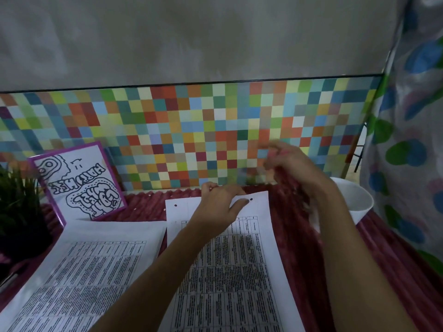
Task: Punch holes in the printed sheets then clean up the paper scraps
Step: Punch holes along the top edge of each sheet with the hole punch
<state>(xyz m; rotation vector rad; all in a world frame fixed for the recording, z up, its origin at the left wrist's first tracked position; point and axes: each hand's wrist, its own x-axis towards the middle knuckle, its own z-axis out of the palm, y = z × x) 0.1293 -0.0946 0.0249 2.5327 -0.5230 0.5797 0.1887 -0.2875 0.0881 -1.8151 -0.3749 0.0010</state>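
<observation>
While the punched sheet (227,271) lies on the red-clothed bench (299,259), long axis running 6 to 12 o'clock with its holed edge at 12, the left grip (220,202) clamps that edge, thumb on top. A second sheet (96,259) lies at 9, a purple frame (79,180) at 10, a white bowl (359,200) at 2. The right grip (287,161), raised at 1, is blurred, so I cannot tell whether it is apart or together. Tiny paper scraps (149,194) dot the cloth at 11.

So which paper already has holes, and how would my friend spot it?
Find the colourful checkered wall, then look down to the red cloth below it. Next to the left sheet lies the right sheet, under the left hand. Only it shows small round holes near its top edge.
</observation>
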